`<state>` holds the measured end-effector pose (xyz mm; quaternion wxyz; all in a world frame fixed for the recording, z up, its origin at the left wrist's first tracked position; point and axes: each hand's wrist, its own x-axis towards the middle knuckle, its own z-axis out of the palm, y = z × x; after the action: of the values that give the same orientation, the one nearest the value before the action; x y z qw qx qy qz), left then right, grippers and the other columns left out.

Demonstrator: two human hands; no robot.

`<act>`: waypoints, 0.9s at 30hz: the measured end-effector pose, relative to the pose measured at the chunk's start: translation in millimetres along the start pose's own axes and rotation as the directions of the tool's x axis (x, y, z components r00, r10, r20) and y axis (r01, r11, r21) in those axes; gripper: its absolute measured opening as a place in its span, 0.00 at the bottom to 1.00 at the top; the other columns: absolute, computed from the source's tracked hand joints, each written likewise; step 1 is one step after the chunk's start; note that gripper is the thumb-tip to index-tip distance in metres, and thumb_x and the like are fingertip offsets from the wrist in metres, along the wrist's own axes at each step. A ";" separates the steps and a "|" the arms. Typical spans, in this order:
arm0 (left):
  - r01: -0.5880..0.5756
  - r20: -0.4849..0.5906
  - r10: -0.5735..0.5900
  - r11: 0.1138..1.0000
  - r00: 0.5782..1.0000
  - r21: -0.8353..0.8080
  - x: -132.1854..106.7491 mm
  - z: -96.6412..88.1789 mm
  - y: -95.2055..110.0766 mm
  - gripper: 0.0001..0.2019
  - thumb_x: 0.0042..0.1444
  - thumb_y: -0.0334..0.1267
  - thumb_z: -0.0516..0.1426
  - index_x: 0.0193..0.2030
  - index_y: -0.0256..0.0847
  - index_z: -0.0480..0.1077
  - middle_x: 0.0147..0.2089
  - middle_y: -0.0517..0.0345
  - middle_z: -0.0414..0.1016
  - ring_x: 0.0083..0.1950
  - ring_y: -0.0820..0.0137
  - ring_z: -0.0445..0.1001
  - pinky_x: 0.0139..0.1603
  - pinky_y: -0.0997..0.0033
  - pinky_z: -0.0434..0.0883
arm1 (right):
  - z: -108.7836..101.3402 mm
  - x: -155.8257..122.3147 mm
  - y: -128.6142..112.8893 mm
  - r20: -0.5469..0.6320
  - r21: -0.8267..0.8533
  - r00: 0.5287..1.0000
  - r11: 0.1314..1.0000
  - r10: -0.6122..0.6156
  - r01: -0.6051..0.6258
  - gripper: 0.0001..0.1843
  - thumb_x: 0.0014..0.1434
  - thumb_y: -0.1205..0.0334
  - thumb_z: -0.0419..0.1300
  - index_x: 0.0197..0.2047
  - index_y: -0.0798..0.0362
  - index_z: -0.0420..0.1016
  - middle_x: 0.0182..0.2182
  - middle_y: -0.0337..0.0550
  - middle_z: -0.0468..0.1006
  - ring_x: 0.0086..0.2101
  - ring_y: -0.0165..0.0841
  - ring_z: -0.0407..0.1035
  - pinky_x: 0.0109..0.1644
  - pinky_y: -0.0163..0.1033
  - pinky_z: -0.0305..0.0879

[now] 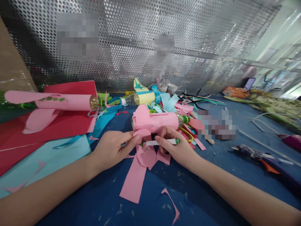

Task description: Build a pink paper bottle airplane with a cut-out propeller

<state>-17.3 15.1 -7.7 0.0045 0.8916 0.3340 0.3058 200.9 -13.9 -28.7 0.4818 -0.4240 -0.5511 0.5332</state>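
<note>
A white marker with a green end [152,143] is gripped between the fingers and thumb of my right hand [175,146]. Its tip rests on or close to a rounded pink foam piece [146,157], which carries some green lines. The thumb and forefinger of my left hand [112,147] pinch the upper edge of that piece. Just beyond both hands lies a plastic bottle wrapped in pink foam [166,121], its green cap toward the right. Under the rounded piece, a pink strip [133,182] extends toward me.
Another pink-wrapped bottle [67,103] lies left on red sheets [70,122], near a light-blue sheet [68,150]. A yellow-wrapped bottle [145,98] is behind. Scissors with yellow and red handles [189,135] lie past my right hand. A pink scrap [172,204] sits on the blue tabletop [199,201].
</note>
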 end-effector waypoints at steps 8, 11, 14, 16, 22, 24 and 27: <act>0.004 0.016 -0.004 1.000 1.000 0.019 0.0 -1.2 0.6 0.24 0.67 0.44 0.45 0.27 0.40 0.76 0.19 0.60 0.74 0.21 0.73 0.72 0.23 0.77 0.62 | 0.6 0.1 -2.4 -0.016 -0.022 1.000 1.000 0.003 -0.003 0.16 0.57 0.54 0.63 0.27 0.50 0.61 0.14 0.28 0.68 0.15 0.24 0.61 0.20 0.31 0.58; 0.002 -0.010 -0.002 1.000 1.000 0.008 -1.4 1.3 -1.0 0.25 0.67 0.45 0.45 0.26 0.40 0.76 0.19 0.60 0.74 0.21 0.74 0.71 0.22 0.77 0.62 | 0.4 -0.2 -3.1 -0.019 -0.041 1.000 0.999 0.005 -0.006 0.16 0.57 0.53 0.62 0.27 0.49 0.60 0.14 0.28 0.67 0.15 0.25 0.62 0.20 0.32 0.58; 0.009 -0.006 -0.009 1.000 1.000 -0.009 -2.3 2.6 -2.2 0.25 0.67 0.46 0.45 0.26 0.40 0.75 0.19 0.60 0.74 0.21 0.73 0.72 0.22 0.77 0.62 | 0.0 -0.4 -2.9 -0.025 -0.069 1.000 0.998 0.008 -0.010 0.16 0.57 0.51 0.62 0.27 0.49 0.59 0.14 0.28 0.67 0.15 0.26 0.62 0.20 0.32 0.58; 0.013 0.004 -0.013 1.000 1.000 -0.018 -2.4 2.6 -2.5 0.24 0.67 0.45 0.45 0.26 0.41 0.75 0.19 0.60 0.74 0.21 0.73 0.72 0.23 0.77 0.63 | -0.2 -0.5 -2.7 -0.025 -0.082 1.000 0.997 0.007 -0.009 0.16 0.57 0.51 0.62 0.27 0.49 0.60 0.14 0.28 0.67 0.16 0.26 0.62 0.20 0.32 0.58; 0.012 0.005 -0.012 1.000 1.000 -0.013 -1.2 0.6 -0.8 0.24 0.67 0.45 0.46 0.26 0.40 0.75 0.19 0.60 0.74 0.21 0.73 0.72 0.23 0.76 0.63 | -0.2 -0.6 -4.1 -0.036 -0.074 0.999 0.997 -0.005 0.002 0.17 0.57 0.53 0.61 0.26 0.49 0.58 0.14 0.27 0.65 0.15 0.25 0.61 0.20 0.31 0.57; 0.008 0.006 -0.008 1.000 1.000 -0.011 -0.5 -0.4 0.0 0.24 0.67 0.45 0.45 0.26 0.40 0.75 0.19 0.60 0.74 0.21 0.73 0.72 0.23 0.77 0.63 | -0.4 -0.4 -4.1 -0.029 -0.084 1.000 0.996 -0.004 0.002 0.17 0.57 0.53 0.62 0.26 0.49 0.59 0.14 0.28 0.66 0.15 0.25 0.61 0.20 0.32 0.57; -0.001 0.012 0.001 1.000 1.000 0.003 -0.6 -0.6 -0.2 0.24 0.67 0.45 0.46 0.25 0.40 0.75 0.19 0.59 0.74 0.22 0.73 0.72 0.23 0.77 0.63 | -0.9 -0.2 -3.2 -0.039 -0.069 0.999 0.998 -0.013 0.011 0.17 0.57 0.52 0.61 0.26 0.48 0.58 0.13 0.27 0.65 0.15 0.26 0.60 0.20 0.32 0.57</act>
<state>-18.1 14.8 -7.6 0.0051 0.8936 0.3340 0.2997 202.0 -14.1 -25.6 0.4810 -0.4474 -0.5620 0.5027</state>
